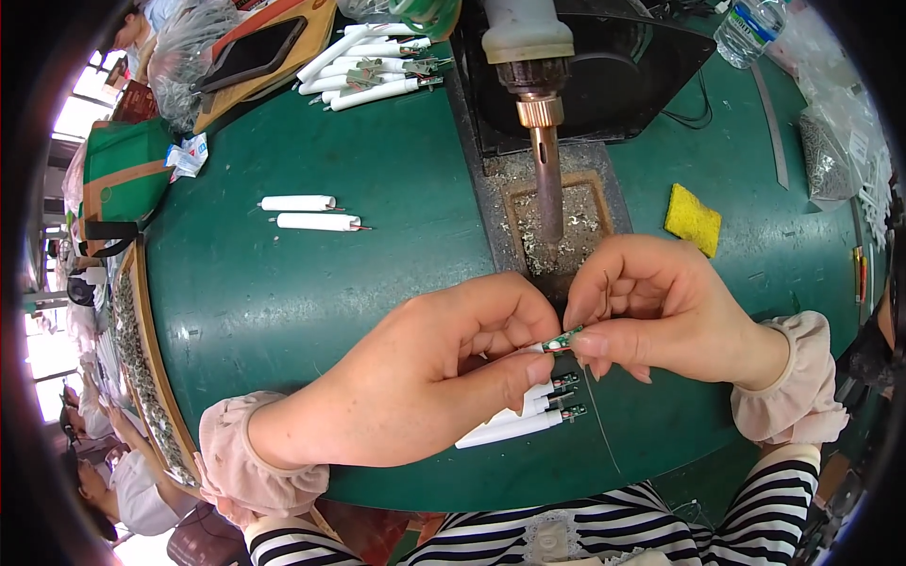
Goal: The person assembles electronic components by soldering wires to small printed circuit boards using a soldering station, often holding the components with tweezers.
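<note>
Left hand (pixel 415 377) clamped on a white tube (pixel 533 349), apparently steadying it; right hand (pixel 670 311) pinching the green circuit board (pixel 561 342) at its end, above the counter (pixel 302 292); more tubes (pixel 514 429) close, likely for reach.

the tray (pixel 615 184) lies on the table (pixel 377 264), beneath the nozzle (pixel 547 179). left of it lie two tubes (pixel 318 222), with a tube pile (pixel 373 91) behind them; right of it, the sponge (pixel 694 220). further tubes (pixel 510 430) lie before the tray.
</note>
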A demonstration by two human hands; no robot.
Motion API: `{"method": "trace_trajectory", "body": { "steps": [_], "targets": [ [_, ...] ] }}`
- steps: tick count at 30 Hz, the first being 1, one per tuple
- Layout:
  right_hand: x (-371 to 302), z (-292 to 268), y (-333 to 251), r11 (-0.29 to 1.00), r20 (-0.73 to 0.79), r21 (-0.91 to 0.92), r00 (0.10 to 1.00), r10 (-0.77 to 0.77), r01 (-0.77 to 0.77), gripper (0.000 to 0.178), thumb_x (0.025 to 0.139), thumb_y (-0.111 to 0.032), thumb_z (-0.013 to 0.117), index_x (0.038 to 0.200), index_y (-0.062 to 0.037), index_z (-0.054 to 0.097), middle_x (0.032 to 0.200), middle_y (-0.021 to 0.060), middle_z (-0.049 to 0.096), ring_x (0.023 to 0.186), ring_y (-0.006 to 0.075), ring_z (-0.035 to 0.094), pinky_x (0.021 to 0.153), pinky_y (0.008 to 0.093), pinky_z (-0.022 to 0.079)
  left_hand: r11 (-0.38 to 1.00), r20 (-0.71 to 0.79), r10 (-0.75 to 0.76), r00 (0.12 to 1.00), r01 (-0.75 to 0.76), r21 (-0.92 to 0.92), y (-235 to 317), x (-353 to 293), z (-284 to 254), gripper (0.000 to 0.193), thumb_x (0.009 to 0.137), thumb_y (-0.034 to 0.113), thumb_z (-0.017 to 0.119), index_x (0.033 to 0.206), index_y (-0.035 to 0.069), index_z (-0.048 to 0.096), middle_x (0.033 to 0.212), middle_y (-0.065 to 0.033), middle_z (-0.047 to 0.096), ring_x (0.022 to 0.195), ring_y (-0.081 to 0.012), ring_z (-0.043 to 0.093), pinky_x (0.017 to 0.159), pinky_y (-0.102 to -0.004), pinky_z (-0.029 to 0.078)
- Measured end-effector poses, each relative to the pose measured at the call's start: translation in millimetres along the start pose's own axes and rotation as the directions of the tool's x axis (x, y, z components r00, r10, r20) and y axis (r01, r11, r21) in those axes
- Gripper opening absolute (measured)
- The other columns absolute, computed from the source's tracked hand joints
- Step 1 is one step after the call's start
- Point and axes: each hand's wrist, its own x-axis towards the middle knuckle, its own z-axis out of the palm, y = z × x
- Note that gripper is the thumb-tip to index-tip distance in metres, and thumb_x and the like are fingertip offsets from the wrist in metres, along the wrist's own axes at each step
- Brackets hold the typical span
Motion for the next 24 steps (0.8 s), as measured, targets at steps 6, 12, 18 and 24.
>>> {"method": "trace_trajectory", "body": {
  "steps": [6, 12, 18, 24],
  "targets": [
    [-0.5, -1.1, 1.5, 0.998, 0.013, 0.036, 0.999, -0.042, 0.042, 0.012, 0.081, -0.005, 0.06, 0.089, -0.0011, 0.053, 0.077, 0.003, 0.059, 0.062, 0.0056, 0.055, 0.044, 0.0159, 0.039, 0.996, -0.024, 0.01, 1.0, -0.008, 0.088, 0.2, -1.0, 0.1, 0.017, 0.084, 0.0, 0.052, 0.101, -0.004, 0.048, 0.088, -0.0071, 0.057, 0.078, -0.008, 0.055, 0.065, -0.0201, 0.046],
    [-0.7, 2.3, 2.3, 0.995, -0.005, 0.076, 0.998, -0.065, 0.065, 0.012, 0.079, -0.002, 0.061, 0.088, -0.001, 0.053, 0.077, 0.0018, 0.058, 0.067, 0.0043, 0.054, 0.054, 0.0159, 0.041, 0.997, -0.046, 0.012, 0.999, -0.008, 0.082, -0.3, -1.7, 1.6, 0.016, 0.084, 0.0, 0.053, 0.099, -0.005, 0.05, 0.086, -0.0073, 0.058, 0.078, -0.0081, 0.055, 0.063, -0.0197, 0.046],
    [-2.1, 3.3, 1.3, 0.999, -0.045, 0.01, 0.998, -0.036, 0.037, 0.011, 0.078, 0.0, 0.061, 0.086, -0.002, 0.054, 0.076, -0.0008, 0.056, 0.069, 0.0025, 0.052, 0.056, 0.0151, 0.04, 0.998, -0.073, 0.014, 0.997, -0.01, 0.064, -1.3, 0.4, 2.5, 0.013, 0.084, 0.001, 0.054, 0.095, -0.005, 0.052, 0.083, -0.0075, 0.059, 0.076, -0.0089, 0.056, 0.061, -0.0193, 0.046],
    [-2.2, 3.9, 2.7, 0.999, -0.056, 0.013, 0.998, -0.043, 0.044, 0.011, 0.078, 0.0, 0.061, 0.086, -0.0023, 0.054, 0.077, -0.0014, 0.055, 0.07, 0.002, 0.051, 0.057, 0.015, 0.04, 0.999, -0.09, 0.023, 0.996, -0.021, 0.026, -5.3, -0.1, 4.3, 0.013, 0.084, 0.002, 0.054, 0.095, -0.004, 0.052, 0.082, -0.008, 0.059, 0.074, -0.0092, 0.057, 0.059, -0.0193, 0.046]
  ]
}}
